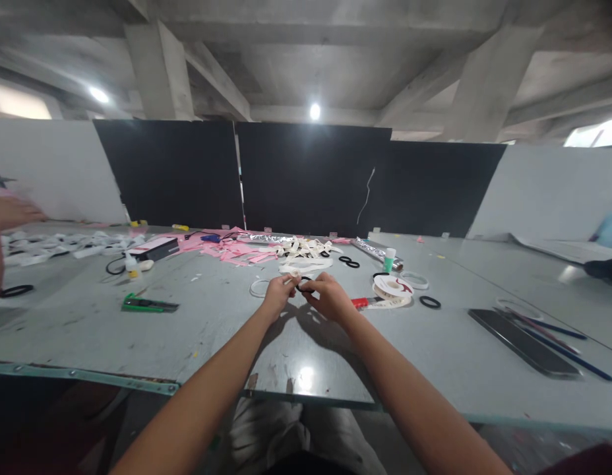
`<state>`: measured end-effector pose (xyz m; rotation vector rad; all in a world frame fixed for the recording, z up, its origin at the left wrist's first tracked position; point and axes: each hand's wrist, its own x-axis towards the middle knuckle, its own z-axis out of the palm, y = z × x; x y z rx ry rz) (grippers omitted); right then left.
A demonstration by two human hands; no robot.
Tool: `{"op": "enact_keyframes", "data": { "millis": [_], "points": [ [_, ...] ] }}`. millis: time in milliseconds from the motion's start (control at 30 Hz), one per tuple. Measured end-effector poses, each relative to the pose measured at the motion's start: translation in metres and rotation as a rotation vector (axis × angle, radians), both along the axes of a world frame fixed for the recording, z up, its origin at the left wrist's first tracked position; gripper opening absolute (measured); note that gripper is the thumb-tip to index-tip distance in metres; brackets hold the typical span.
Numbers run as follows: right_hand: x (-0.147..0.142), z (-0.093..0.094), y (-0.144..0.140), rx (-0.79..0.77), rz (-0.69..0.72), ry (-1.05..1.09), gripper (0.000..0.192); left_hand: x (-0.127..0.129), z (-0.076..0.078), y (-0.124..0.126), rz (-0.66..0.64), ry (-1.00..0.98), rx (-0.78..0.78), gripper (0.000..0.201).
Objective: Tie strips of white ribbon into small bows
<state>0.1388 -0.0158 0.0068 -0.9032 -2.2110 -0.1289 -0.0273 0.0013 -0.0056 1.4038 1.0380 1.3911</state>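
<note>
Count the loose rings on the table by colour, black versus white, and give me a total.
Black rings: 4, at far left, a pair by the foil and one right of the ribbon reel.
White rings: 2.
Total: 6

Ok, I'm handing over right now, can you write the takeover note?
Left hand and right hand: together over the grey table, both pinching a small black ring with a cream ribbon strip.
Nearby: ribbon roll and a spare black ring to the right, pile of cream ribbon pieces behind, green cutter to the left.
Done: cut pieces lie piled.
Left: the held ring looks unfinished; how far along is unclear.
</note>
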Motion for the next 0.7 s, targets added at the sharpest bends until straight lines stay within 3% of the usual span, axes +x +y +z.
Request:
{"op": "enact_keyframes", "data": {
  "millis": [200,400,533,700],
  "points": [
    [0.000,0.011,-0.009,0.136,-0.032,0.153,0.017,0.001,-0.003,0.002,-0.084,-0.051,0.032,0.034],
    [0.003,0.007,0.003,0.092,-0.073,0.370,0.012,0.003,0.002,-0.004,-0.190,-0.056,0.040,0.036],
    [0.003,0.003,0.006,0.042,-0.087,0.398,0.013,0.005,0.005,-0.008,-0.179,-0.021,-0.019,0.037],
    [0.001,0.006,0.001,0.107,-0.051,0.299,0.012,0.004,0.006,-0.010,-0.117,-0.049,-0.085,0.039]
  ]
}}
